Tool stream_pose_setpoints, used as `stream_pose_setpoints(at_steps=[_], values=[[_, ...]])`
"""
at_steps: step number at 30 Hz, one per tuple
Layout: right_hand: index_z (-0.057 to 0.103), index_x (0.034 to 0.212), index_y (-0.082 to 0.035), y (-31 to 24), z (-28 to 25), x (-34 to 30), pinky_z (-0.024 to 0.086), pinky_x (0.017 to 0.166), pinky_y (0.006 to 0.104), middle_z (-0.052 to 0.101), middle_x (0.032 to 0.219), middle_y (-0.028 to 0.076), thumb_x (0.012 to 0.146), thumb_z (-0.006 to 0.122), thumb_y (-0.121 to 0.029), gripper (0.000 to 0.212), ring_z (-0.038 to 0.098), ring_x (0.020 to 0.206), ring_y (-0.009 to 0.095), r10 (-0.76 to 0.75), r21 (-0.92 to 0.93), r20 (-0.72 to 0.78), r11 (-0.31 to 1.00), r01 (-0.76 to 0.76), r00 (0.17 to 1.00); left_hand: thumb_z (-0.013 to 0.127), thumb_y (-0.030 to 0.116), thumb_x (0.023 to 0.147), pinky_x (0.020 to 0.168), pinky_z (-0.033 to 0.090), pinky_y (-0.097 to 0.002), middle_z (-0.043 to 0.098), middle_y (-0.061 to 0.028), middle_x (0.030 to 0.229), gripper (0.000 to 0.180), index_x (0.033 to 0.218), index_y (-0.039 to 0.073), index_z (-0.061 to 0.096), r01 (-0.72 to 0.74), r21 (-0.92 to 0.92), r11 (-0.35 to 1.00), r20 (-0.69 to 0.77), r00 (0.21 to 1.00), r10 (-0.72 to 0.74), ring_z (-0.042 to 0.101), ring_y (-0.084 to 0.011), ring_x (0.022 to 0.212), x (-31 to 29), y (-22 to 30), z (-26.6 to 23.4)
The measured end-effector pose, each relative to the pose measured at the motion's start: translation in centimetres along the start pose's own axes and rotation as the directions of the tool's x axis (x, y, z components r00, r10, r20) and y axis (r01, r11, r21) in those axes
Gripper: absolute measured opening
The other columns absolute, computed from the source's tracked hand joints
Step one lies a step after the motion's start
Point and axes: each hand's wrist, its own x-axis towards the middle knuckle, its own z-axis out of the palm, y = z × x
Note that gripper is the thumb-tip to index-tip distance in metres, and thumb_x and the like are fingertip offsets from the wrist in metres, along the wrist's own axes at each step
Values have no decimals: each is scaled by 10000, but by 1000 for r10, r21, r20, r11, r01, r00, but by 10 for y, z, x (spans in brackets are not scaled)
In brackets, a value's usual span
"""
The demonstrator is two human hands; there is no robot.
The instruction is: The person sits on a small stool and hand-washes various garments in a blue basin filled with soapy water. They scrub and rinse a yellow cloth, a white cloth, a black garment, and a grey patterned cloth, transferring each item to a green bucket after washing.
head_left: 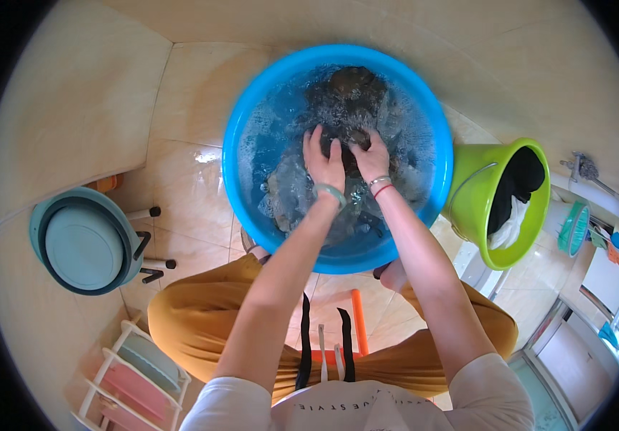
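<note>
Soapy water fills a large round blue basin (232, 154) on the floor in front of me, with wet clothes soaking in it. A dark garment (352, 85) lies bunched toward the far side, partly under the surface. Paler grey cloth (286, 183) spreads below and around it. My left hand (324, 159), a pale green bangle at its wrist, is at the dark garment's left edge with fingers apart. Close by on the right, my right hand (372, 156), wearing a bracelet and a red cord, touches the same garment. Its thumb stands apart, and some fingertips are hidden by cloth and foam.
A lime-green bucket (471, 194) holding black and white cloth stands against the basin's right side. Folded grey-blue basins (83, 244) lean at the left wall, above a white rack (105, 359). An orange stool (360, 323) is between my legs. A tap (582, 167) is at far right.
</note>
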Motion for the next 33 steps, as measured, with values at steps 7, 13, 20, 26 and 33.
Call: stream_pose_setpoints(at_steps=[7,13,20,26,33], values=[[617,1175,-7,-91,-79,-35,495,866,321,684,1045,163,807,718,-195,426,660,956,232,-128,296,-63,945,141,990,629,682,774,1099,315,-453,226,-83,1542,1026,1503,136,156,710,-679,188,546,659,-517,322,-284,1365,-42,44,-38],[624,1134,16,-139,-128,-110,475,878,285,651,1085,115,795,717,-55,359,611,991,174,-270,365,-58,890,273,961,494,779,768,1097,344,-475,422,-101,1448,951,1436,113,371,735,-677,-28,735,678,1,433,-299,1295,-35,78,-44],[617,1072,2,-140,-151,-176,458,901,276,626,1047,75,765,704,40,321,594,1007,148,-418,397,199,861,317,886,581,556,880,926,510,-429,614,-121,1216,624,1269,69,552,799,-598,-56,800,600,7,619,-279,1038,-49,126,-79],[623,1085,-31,-126,-179,-161,476,813,277,628,1047,50,927,614,-236,259,574,887,105,-176,649,493,727,-226,852,498,452,945,903,533,-411,648,-127,1160,518,1268,51,556,890,-451,64,893,451,12,644,-270,1001,-37,119,-92],[417,1392,-57,-93,-132,-116,428,997,441,503,1343,114,914,464,-621,741,502,1193,271,-45,862,492,168,-478,870,533,443,952,855,550,-373,672,-109,1114,483,1221,46,591,909,-413,47,910,410,67,652,-243,970,-56,156,-107]])
